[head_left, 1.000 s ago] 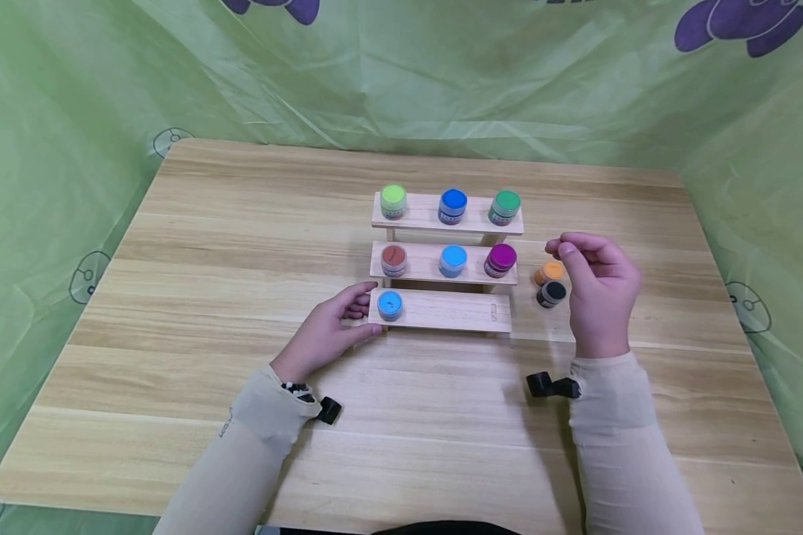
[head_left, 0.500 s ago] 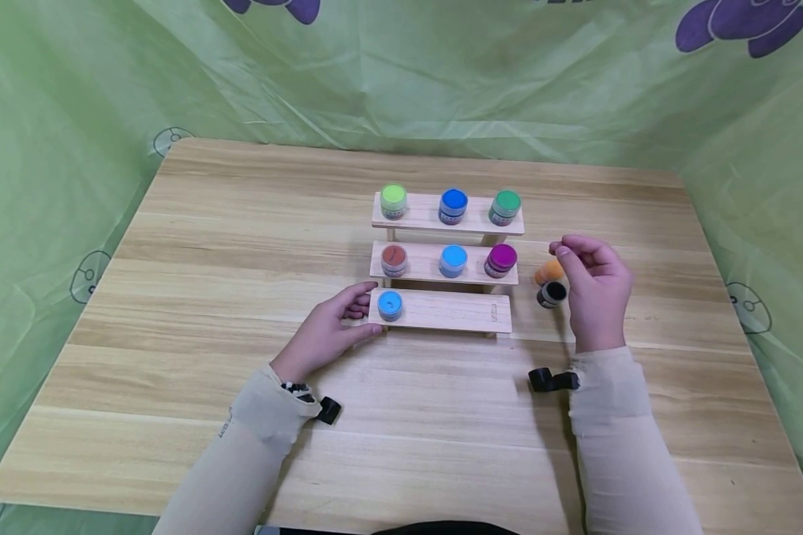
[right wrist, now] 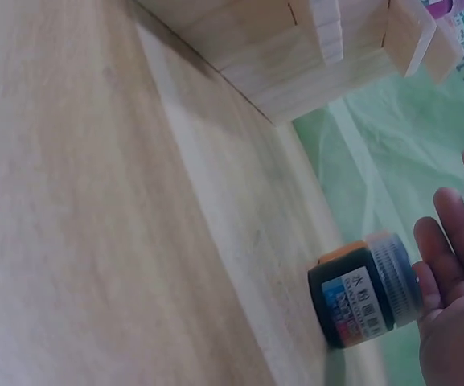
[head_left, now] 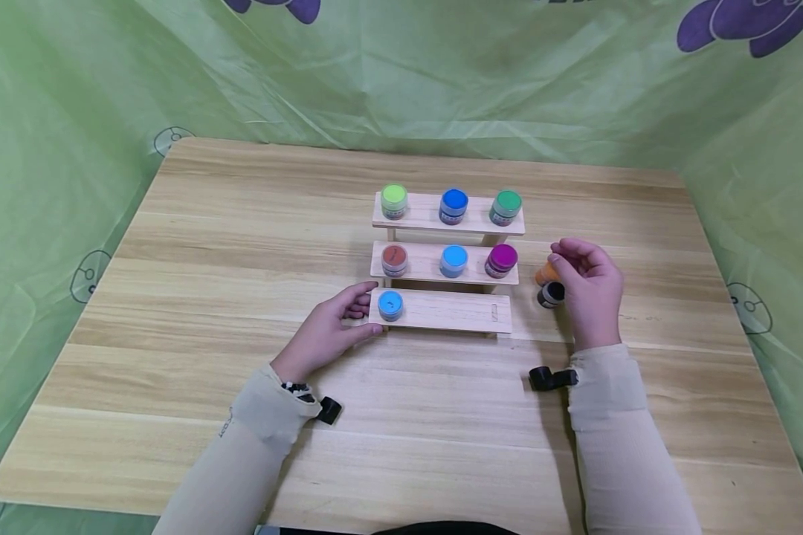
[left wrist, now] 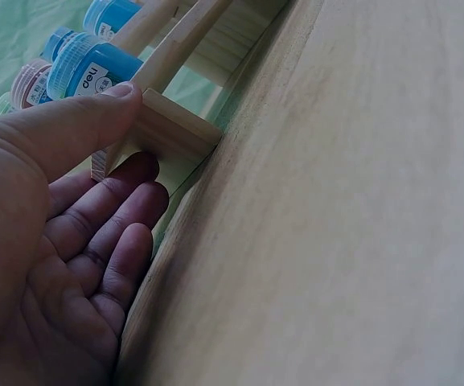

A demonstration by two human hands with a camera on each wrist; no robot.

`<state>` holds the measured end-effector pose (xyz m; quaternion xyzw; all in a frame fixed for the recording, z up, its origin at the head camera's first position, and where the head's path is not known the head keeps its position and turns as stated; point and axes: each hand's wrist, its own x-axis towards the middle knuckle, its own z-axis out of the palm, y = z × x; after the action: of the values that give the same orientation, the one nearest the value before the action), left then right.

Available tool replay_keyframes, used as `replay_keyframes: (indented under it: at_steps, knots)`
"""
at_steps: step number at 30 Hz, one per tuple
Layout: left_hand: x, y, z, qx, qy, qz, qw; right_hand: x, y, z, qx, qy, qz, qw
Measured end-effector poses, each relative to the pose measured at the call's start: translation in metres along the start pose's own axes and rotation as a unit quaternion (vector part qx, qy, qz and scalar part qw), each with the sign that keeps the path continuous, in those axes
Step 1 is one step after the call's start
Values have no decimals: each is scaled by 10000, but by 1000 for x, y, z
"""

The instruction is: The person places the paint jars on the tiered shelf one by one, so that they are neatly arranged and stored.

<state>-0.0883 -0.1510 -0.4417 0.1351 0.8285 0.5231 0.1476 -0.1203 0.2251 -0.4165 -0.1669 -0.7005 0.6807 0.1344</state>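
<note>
My left hand (head_left: 331, 327) grips the left end of the lowest step of a three-step wooden display stand (head_left: 448, 310). In the left wrist view its thumb lies at the step's edge, beside a light blue paint jar (left wrist: 95, 71). My right hand (head_left: 589, 286) hovers right of the stand with bent, relaxed fingers and nothing held. Close by its fingers are an orange paint jar (head_left: 546, 274), partly hidden by them, and a black paint jar (head_left: 551, 295). The right wrist view shows the black jar's printed label, with the orange jar mostly behind it.
Light green (head_left: 393, 200), dark blue (head_left: 453, 206) and green (head_left: 505, 207) jars stand on the top step. Brown (head_left: 394, 259), light blue (head_left: 453, 260) and purple (head_left: 500, 259) jars occupy the middle one. Green sheeting (head_left: 401, 82) hangs behind the wooden table (head_left: 241, 238).
My right hand has shifted slightly left and lower toward the orange and black jars, covering more of the orange one. The left hand and the stand stay put.
</note>
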Motion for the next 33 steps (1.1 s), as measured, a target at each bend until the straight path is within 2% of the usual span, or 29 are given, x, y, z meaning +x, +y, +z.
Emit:
replay_keyframes:
  at_steps: [6, 12, 16, 26, 33]
  knots:
    - [-1, 0, 0, -13, 7, 39, 10000, 2, 3, -1, -540, -54, 207, 9983]
    - [0, -1, 0, 22, -9, -45, 10000, 4, 6, -5, -1161, -91, 616, 9913]
    - [1, -2, 0, 46, -40, -41, 10000, 6, 7, -8, -1309, -141, 838, 9877]
    - [1, -3, 0, 43, -51, -47, 10000, 9, 9, -9, -1641, -294, 1076, 9801]
    - [1, -4, 0, 28, -38, -67, 10000, 9, 10, -10, -2056, -363, 1301, 9693]
